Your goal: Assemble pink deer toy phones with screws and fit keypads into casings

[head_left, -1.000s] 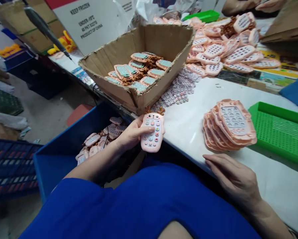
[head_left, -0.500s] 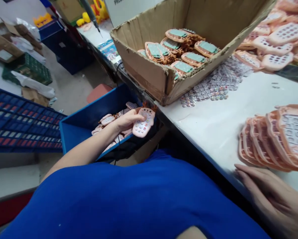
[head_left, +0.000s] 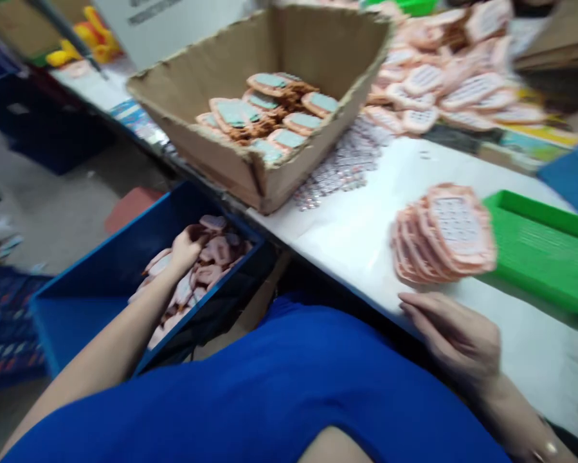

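My left hand [head_left: 186, 249] reaches down into a blue bin [head_left: 83, 273] among pink toy phones [head_left: 210, 275]. Motion blur and the toys hide its fingertips, so whether it grips one is unclear. At the table's edge rests my right hand [head_left: 455, 331], fingers loosely extended, nothing visible in them. Just beyond it on the white table stands a leaning stack of pink toy phone shells [head_left: 443, 235], with a pale keypad sheet facing up on the front one.
A cardboard box [head_left: 197, 145] holds several pink shells with teal panels. Small clear button pieces [head_left: 339, 167] lie along its side. Behind are many pink shells [head_left: 424, 83]. A green tray [head_left: 544, 247] sits at the right, and a red stool [head_left: 134, 209] beyond the bin.
My left hand has gone from holding a pink toy phone above the bin's edge to down among the toys. The view has swung right, revealing the green tray; my right hand stays by the stack.
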{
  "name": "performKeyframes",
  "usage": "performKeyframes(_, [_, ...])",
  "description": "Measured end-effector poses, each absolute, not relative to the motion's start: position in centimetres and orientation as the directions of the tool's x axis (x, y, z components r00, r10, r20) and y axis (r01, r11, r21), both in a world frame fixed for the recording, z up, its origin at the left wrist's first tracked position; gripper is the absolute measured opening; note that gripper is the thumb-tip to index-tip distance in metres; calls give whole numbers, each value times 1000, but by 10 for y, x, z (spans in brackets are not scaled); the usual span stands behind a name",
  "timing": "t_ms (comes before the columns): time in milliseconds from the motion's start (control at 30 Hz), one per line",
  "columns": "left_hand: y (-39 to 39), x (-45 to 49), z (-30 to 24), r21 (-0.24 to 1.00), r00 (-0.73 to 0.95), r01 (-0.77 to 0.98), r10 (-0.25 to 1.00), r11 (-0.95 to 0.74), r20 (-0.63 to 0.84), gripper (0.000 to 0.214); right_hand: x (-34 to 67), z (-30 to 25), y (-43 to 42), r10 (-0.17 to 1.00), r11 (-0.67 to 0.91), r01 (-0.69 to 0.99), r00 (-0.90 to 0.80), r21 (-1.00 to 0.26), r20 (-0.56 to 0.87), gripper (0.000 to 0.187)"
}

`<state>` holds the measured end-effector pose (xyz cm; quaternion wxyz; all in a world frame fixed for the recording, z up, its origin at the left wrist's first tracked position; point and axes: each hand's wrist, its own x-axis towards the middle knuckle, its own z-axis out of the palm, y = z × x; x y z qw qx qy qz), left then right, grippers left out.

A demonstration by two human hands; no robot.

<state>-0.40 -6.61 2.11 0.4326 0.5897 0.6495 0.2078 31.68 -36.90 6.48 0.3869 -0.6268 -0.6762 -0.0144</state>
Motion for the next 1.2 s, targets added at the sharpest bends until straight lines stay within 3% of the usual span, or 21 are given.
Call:
performKeyframes(100, [-81, 17, 40, 768, 343, 627, 839, 131, -423, 26, 316, 83, -372, 754, 263, 895, 41, -359, 655, 34])
performKeyframes(233, [-115, 60, 61, 829, 734, 545, 407, 123, -544, 42, 323, 105, -372, 650, 153, 954, 101, -259, 753, 40])
performKeyframes(367, [-151, 113, 81, 901, 898, 402, 124, 163, -422, 39, 339, 117, -360, 614, -45, 962, 238, -269, 752, 26])
performKeyframes(533, [-167, 193, 96, 970, 986, 166, -28, 179, -164, 33, 352, 152, -326, 682, 36, 980, 119, -196, 721, 15])
performKeyframes(600, [-163, 228, 98, 980, 998, 47, 20, 192, -51, 24, 353, 174, -302, 706, 90, 982, 56, -168, 705, 13])
performKeyframes(667, [-156, 259, 100, 966, 984, -82, 176, 246, 39, 16, 352, 196, -271, 736, 131, 978, 15, -164, 676, 12])
performKeyframes(733, [-149, 284, 100, 941, 933, -167, 357, 295, 53, 10, 350, 212, -232, 780, 152, 973, -10, -174, 626, 15])
performKeyframes(800, [-143, 297, 101, 930, 896, -189, 442, 314, 33, 11, 348, 222, -187, 849, 139, 974, -23, -180, 528, 17])
performKeyframes(933, [-132, 296, 102, 906, 898, -202, 439, 371, 21, 7, 346, 221, -94, 966, 116, 991, -98, -64, 241, 21])
performKeyframes(1033, [-126, 291, 105, 857, 890, -255, 454, 447, 28, 17, 347, 210, -35, 996, 83, 996, -82, -34, 31, 13])
performKeyframes(1133, [-123, 292, 107, 828, 863, -233, 501, 511, -67, 20, 348, 197, 1, 998, 62, 992, -60, -107, 16, 3])
performKeyframes(1200, [-122, 294, 108, 808, 860, -208, 496, 552, -117, 17, 347, 188, 13, 990, 93, 981, -73, -171, 119, 15])
